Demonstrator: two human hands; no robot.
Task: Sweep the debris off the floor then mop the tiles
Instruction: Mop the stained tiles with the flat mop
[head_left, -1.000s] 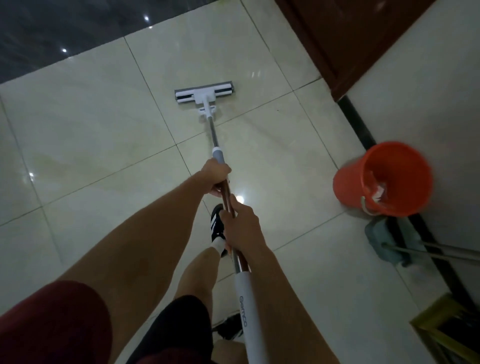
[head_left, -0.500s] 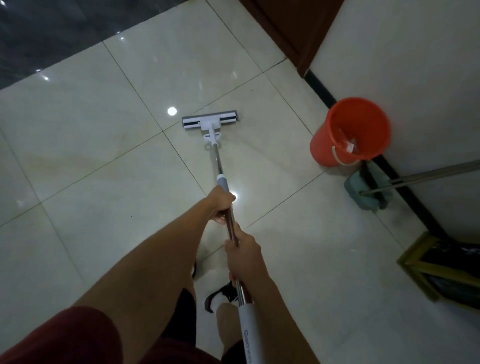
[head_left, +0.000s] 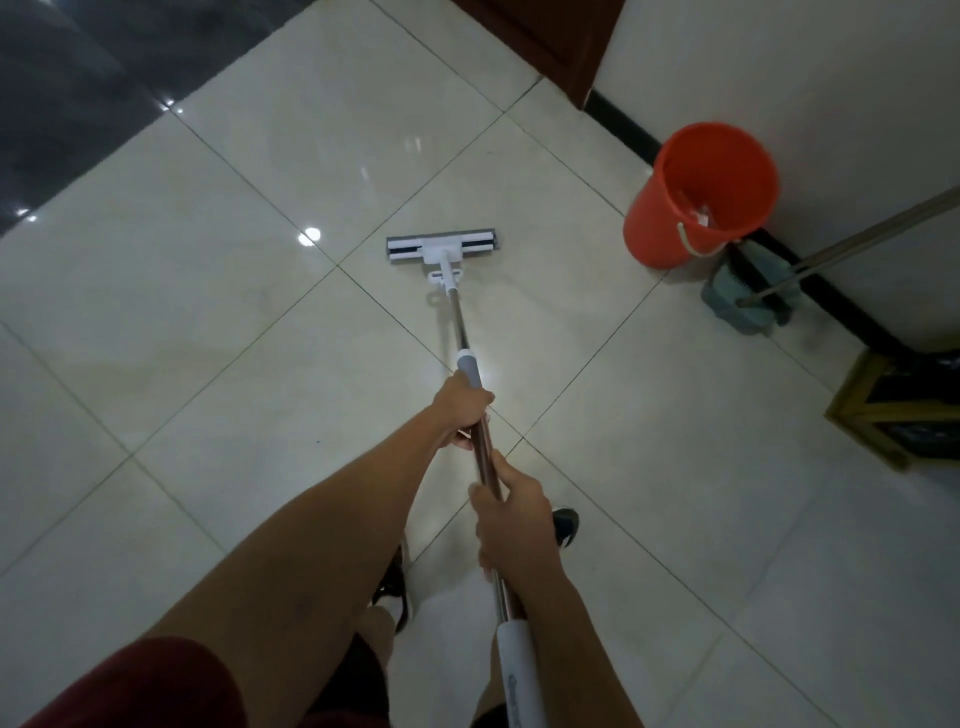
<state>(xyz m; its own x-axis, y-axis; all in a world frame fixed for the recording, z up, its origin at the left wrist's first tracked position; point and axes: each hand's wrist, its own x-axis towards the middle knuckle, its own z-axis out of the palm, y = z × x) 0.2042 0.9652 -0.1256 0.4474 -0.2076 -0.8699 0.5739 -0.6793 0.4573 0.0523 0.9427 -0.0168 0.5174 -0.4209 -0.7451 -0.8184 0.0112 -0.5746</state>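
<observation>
White flat-headed mop with steel pole (head_left: 451, 306): long axis runs away from the person, head ahead of both hands; left hand (head_left: 464, 410) and right hand (head_left: 511, 517) grip the pole.

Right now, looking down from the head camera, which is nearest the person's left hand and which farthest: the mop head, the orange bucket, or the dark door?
1. Mop head, straight ahead of the left hand on the tiles.
2. Orange bucket, off to the right by the wall.
3. Dark door, far corner, top of view.
</observation>
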